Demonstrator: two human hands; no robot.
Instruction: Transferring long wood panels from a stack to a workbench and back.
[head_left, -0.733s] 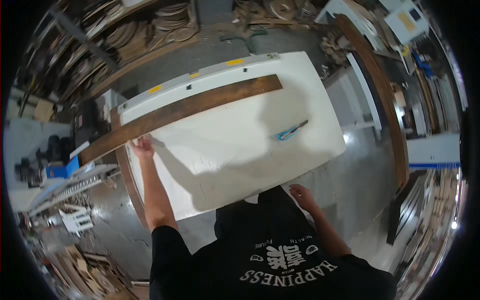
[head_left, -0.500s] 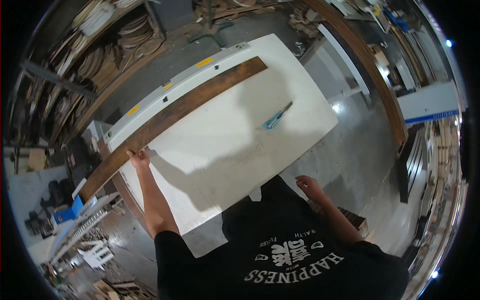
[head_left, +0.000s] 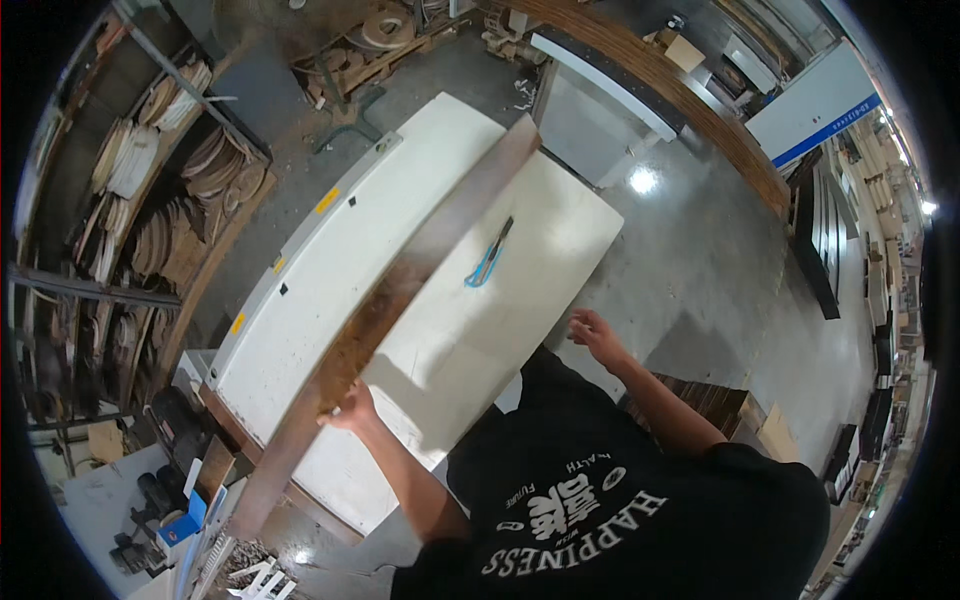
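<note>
Left hand (head_left: 350, 408) is stretched out with fingers wrapped round the edge of the long dark wooden board (head_left: 400, 300), which lies diagonally across the white bench (head_left: 330, 250). Right hand (head_left: 592, 332) hovers past the bench edge, looks loosely spread and empty. Blue-handled pliers (head_left: 488, 258) lie just beyond the board.

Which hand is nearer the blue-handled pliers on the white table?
Right. The right hand hovers off the table's near edge, a short way from the blue-handled pliers. The left hand grips the long dark wooden board, farther away.

Left hand (head_left: 350, 408) closed, arm extended forward; right hand (head_left: 596, 332) open, fingers spread, hovering free.
</note>
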